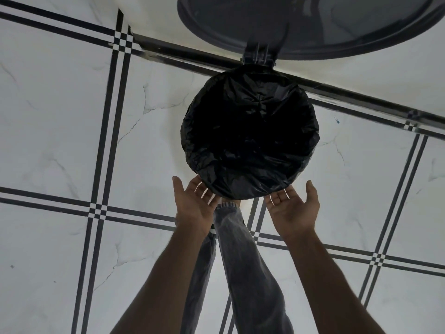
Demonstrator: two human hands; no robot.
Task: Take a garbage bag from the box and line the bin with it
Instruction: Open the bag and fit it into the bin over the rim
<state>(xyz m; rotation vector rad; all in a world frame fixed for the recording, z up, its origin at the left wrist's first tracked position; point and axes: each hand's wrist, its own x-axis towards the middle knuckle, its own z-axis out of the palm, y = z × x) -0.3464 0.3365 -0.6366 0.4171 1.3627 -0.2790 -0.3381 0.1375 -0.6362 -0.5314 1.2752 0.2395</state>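
A round bin stands on the tiled floor below me, its dark lid raised at the top of the view. A black garbage bag fills the bin's mouth and is folded over the rim all around. My left hand is under the rim's near left side, palm up, fingers spread and tucked beneath the bag's edge. My right hand is at the near right side, palm up, fingers apart. Neither hand closes on the plastic. The fingertips are partly hidden by the bag. No box is in view.
White marble-look floor tiles with black double lines surround the bin. A dark strip runs along the base of the wall behind it. My jeans-clad leg reaches forward between my arms, the foot hidden under the bin's near edge.
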